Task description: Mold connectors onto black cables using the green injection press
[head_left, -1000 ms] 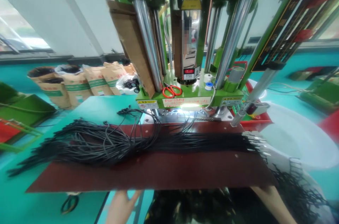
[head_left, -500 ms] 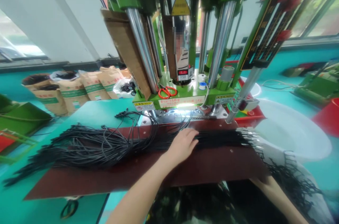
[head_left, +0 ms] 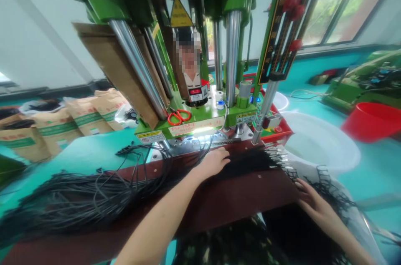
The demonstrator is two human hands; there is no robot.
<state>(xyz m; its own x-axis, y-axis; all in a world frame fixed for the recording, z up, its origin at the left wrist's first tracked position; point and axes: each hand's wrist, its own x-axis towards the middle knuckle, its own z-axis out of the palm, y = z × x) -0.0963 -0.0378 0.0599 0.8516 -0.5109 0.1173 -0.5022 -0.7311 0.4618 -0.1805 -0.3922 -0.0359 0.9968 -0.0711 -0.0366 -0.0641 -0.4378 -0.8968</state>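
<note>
Black cables (head_left: 94,198) lie in a long bundle across a dark red-brown board (head_left: 250,190), with pale metallic ends (head_left: 278,156) at the right. On the middle of the bundle rests my left hand (head_left: 214,161), fingers partly stretched and thumb side apart; its fingertips are partly hidden. Close behind it, thin cables rise toward the lit metal mould plate (head_left: 188,142) of a green press (head_left: 200,117). My right hand (head_left: 315,202) is at the board's right edge, thumb and fingers apart, beside black lattice-like pieces (head_left: 332,190). I see nothing held in it.
Orange-handled scissors (head_left: 179,117) and a blue-and-white spool (head_left: 220,104) lie on the press. Paper sacks (head_left: 58,123) stand at the left. A white tub (head_left: 326,144) and a red bucket (head_left: 372,123) are at the right. A person's reflection shows in the press.
The view has turned right and shifted. My right hand has come up from below the board's edge to its right end. My left hand stays on the cables.
</note>
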